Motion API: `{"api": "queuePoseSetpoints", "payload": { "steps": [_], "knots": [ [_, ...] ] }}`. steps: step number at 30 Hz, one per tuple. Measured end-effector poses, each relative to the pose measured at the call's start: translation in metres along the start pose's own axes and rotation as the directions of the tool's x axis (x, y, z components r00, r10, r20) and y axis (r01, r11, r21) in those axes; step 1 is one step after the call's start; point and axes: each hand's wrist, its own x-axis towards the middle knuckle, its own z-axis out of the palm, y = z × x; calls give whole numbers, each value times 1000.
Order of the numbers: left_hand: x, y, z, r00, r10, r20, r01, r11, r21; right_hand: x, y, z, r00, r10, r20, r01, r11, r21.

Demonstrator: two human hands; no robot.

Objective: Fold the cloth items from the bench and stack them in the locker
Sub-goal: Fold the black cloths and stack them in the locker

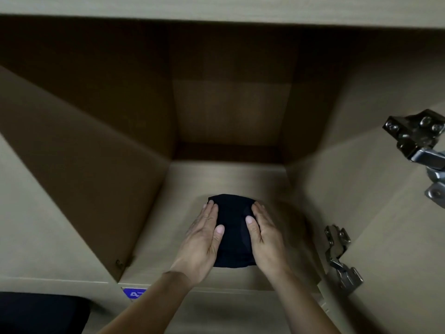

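A folded black cloth lies on the floor of the open wooden locker, near its front edge. My left hand lies flat along the cloth's left side, fingers straight and pointing inward. My right hand lies flat along its right side in the same way. Both hands touch the cloth with straight fingers and thumbs resting on top. The cloth's side edges are hidden under my hands.
Two metal door hinges stick out at the locker's right side. A blue label sits on the front edge below the locker floor. Something dark fills the bottom-left corner. The locker's back is deep and dim.
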Motion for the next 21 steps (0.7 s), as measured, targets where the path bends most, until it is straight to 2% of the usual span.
{"api": "queuePoseSetpoints", "payload": {
  "steps": [6,12,16,21],
  "knots": [
    [-1,9,-13,1000,-12,1,12,1000,4,2,-5,-7,1000,7,8,-6,998,-64],
    [-29,39,-72,982,38,-184,-17,993,117,-5,-49,-30,993,-30,-115,9,983,-182],
    [-64,56,-126,965,34,-261,33,968,249,-19,-100,-36,994,-87,-62,68,964,-255],
    [-136,70,-189,930,-32,-367,158,935,318,-54,-166,-27,982,-190,9,188,959,-214]
  ]
}}
